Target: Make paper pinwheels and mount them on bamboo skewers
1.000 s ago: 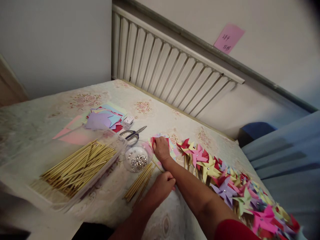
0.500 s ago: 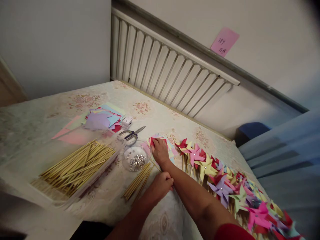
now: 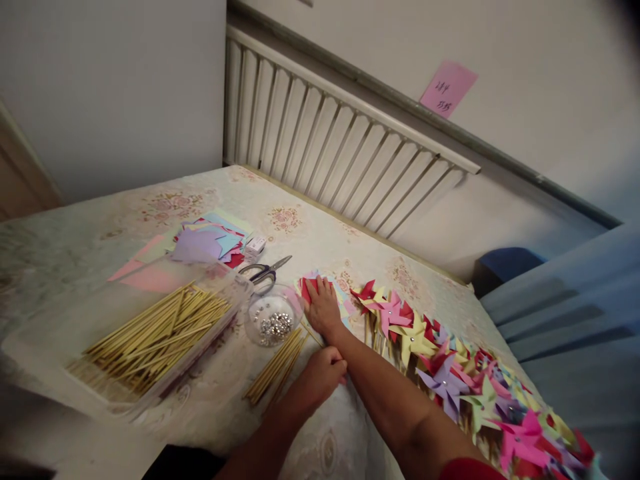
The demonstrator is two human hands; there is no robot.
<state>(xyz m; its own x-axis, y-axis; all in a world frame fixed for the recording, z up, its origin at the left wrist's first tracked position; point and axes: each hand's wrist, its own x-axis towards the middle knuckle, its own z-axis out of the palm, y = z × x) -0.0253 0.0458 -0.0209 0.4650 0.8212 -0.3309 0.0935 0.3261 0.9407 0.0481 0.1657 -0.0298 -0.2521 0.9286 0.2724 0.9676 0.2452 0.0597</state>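
My right hand [image 3: 323, 308] lies on a small stack of coloured paper squares [image 3: 345, 303], its fingers stretched out over a red sheet [image 3: 310, 289] on top. Nearer to me, my left hand [image 3: 325, 370] is closed beside the right forearm. A thin wooden stick [image 3: 313, 334] juts from it towards the stack; the rest is hidden by the hand. Left of that hand lies a loose bunch of wooden sticks [image 3: 275, 370]. A clear round dish [image 3: 253, 327] with small silvery studs [image 3: 277, 328] stands left of the paper.
Finished paper pinwheels [image 3: 445, 380] fill the right side. On the left are a plastic box [image 3: 30, 347] of wooden sticks [image 3: 155, 333], scissors [image 3: 265, 272], a small white box [image 3: 255, 248] and paper offcuts [image 3: 200, 243]. A radiator [image 3: 320, 133] stands behind the table.
The fingers of my right hand have straightened and spread flat over the red paper, having been more curled. My left hand stays almost where it was.
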